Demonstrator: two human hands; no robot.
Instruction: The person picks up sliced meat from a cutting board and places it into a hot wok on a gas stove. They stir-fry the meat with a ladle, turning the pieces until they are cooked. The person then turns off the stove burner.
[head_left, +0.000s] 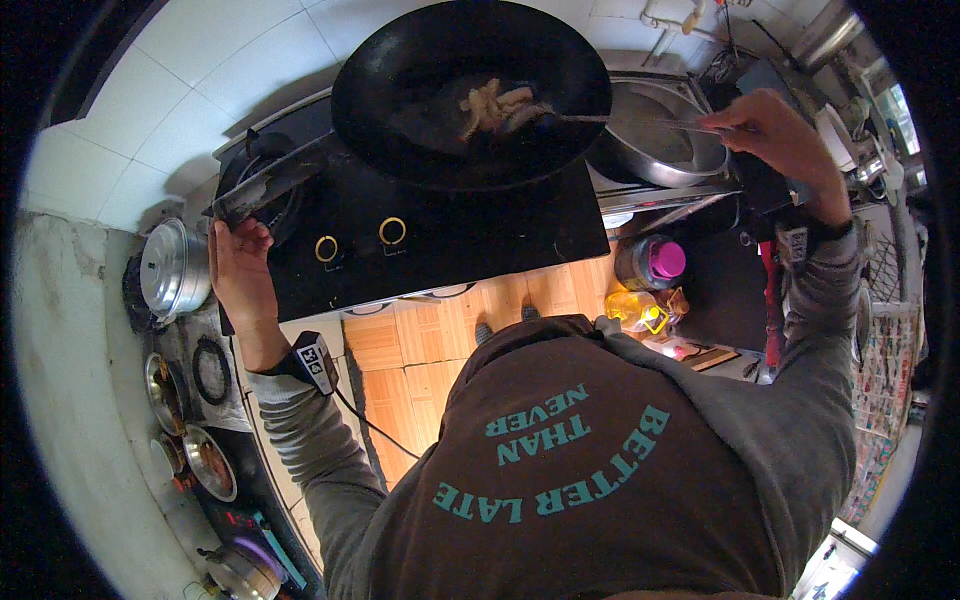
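A large black wok rests on the black glass-top stove, its long handle pointing down-left. My left hand is at the far end of that handle, fingers curled around it. Pale strips of food lie in the middle of the wok. My right hand pinches the end of a thin metal spatula or ladle, whose head reaches the food. The shaft crosses above a wide metal pan at the stove's right.
A lidded aluminium pot stands left of the stove. Steel plates of food and another pot are along the left counter. A pink-lidded jar and a yellow oil bottle stand low on the right.
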